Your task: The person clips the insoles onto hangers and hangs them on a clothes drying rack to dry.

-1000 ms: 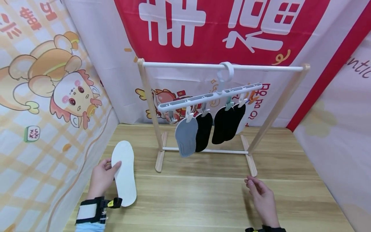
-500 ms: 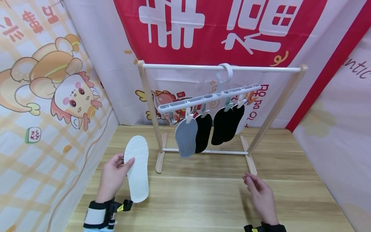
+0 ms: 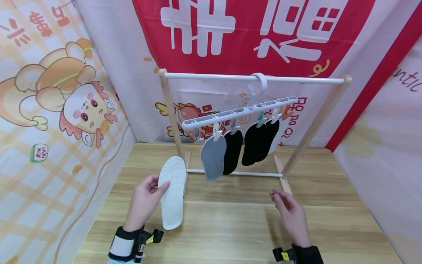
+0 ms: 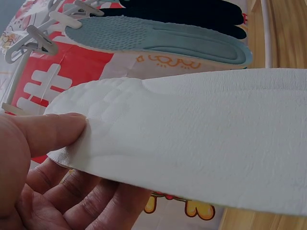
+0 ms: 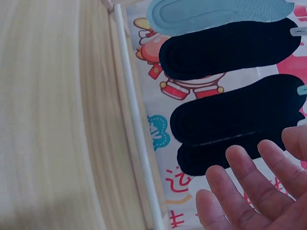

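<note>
My left hand (image 3: pixel 145 200) pinches a white insole (image 3: pixel 173 198) by its left edge, thumb on top and fingers beneath; the left wrist view shows this grip close up. The insole is held upright in front of the rack's left foot. Over the table's right half hovers my right hand (image 3: pixel 290 216), holding nothing, its fingers loosely bent in the right wrist view. From a pale clip hanger (image 3: pixel 240 112) hang a grey-blue insole (image 3: pixel 213 157) and several black insoles (image 3: pixel 232 152), each held by a clip. A grey clip (image 3: pixel 197 136) at the hanger's left end holds nothing.
The hanger hooks over the white top bar (image 3: pixel 211 76) of a wooden rack (image 3: pixel 310 128), which has a lower rail (image 3: pixel 257 174). Beneath is a wood-grain table (image 3: pixel 227 234). Printed cloth walls (image 3: pixel 82 176) enclose the left, back and right sides.
My left hand has carried the white insole rightward, from the table's left side to before the rack's left foot. My right hand has shifted slightly left and up.
</note>
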`<state>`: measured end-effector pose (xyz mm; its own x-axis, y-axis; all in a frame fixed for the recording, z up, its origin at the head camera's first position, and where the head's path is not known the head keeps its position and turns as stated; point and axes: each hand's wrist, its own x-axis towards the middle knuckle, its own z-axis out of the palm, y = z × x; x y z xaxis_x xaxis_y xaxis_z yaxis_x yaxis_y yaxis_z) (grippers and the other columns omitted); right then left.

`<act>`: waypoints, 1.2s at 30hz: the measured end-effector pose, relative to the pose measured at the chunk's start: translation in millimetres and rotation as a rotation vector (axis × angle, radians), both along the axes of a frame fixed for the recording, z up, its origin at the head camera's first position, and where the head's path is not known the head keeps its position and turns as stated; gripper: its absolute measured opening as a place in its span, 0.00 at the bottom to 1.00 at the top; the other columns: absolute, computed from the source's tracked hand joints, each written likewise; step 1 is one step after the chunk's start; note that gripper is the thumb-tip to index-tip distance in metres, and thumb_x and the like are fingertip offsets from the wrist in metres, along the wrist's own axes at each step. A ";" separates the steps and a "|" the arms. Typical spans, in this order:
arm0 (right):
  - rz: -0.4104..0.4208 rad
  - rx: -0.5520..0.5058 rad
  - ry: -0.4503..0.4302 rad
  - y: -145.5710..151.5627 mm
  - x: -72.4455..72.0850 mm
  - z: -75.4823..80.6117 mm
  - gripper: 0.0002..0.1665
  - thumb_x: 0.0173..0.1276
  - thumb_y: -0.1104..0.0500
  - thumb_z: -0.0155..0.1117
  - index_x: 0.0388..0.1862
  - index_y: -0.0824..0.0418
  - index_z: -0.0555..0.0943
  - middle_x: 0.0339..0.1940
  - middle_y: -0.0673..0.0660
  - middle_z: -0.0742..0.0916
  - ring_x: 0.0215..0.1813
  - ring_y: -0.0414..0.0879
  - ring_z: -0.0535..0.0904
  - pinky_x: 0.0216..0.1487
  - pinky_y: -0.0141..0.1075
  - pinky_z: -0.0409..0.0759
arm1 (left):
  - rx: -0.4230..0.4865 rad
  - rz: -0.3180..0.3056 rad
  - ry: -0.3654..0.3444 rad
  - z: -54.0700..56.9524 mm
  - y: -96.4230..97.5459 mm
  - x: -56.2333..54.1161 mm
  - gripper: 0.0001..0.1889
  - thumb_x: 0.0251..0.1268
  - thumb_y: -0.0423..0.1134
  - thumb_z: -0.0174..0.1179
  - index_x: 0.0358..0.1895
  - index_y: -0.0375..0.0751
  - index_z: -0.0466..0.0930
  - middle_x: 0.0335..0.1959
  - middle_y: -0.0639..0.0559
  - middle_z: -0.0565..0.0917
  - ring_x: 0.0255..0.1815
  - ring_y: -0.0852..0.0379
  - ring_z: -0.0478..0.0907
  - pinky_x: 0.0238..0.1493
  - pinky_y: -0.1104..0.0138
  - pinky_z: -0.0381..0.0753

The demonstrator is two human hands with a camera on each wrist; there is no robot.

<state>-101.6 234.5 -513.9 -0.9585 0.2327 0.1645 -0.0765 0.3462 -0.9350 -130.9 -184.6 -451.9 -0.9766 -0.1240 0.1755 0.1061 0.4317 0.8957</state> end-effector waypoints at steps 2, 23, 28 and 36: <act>0.010 0.007 0.004 -2.4 -2.1 3.5 0.19 0.77 0.55 0.57 0.57 0.66 0.80 0.50 0.61 0.87 0.49 0.37 0.83 0.48 0.25 0.80 | -0.001 -0.015 -0.002 1.2 3.6 -0.4 0.17 0.66 0.47 0.66 0.49 0.37 0.81 0.41 0.44 0.85 0.40 0.53 0.83 0.39 0.70 0.83; 0.120 0.038 0.087 -33.4 -19.7 39.7 0.18 0.77 0.53 0.57 0.57 0.62 0.81 0.50 0.55 0.87 0.51 0.45 0.83 0.51 0.25 0.78 | 0.016 -0.097 -0.005 8.8 30.4 -8.0 0.13 0.65 0.43 0.67 0.46 0.39 0.82 0.38 0.48 0.86 0.36 0.53 0.82 0.38 0.65 0.84; 0.177 0.033 0.153 -49.2 -25.3 53.9 0.17 0.77 0.56 0.57 0.58 0.63 0.80 0.51 0.59 0.87 0.52 0.49 0.83 0.51 0.26 0.78 | 0.015 -0.115 0.026 10.7 33.8 -9.2 0.12 0.65 0.42 0.68 0.46 0.39 0.83 0.37 0.49 0.86 0.36 0.54 0.82 0.38 0.65 0.84; 0.258 0.026 0.209 -76.9 -35.9 81.5 0.18 0.77 0.53 0.57 0.57 0.62 0.81 0.51 0.54 0.87 0.53 0.44 0.82 0.53 0.29 0.79 | 0.028 -0.135 0.082 15.2 38.8 -10.4 0.12 0.64 0.42 0.68 0.44 0.39 0.83 0.35 0.49 0.85 0.33 0.55 0.82 0.36 0.66 0.84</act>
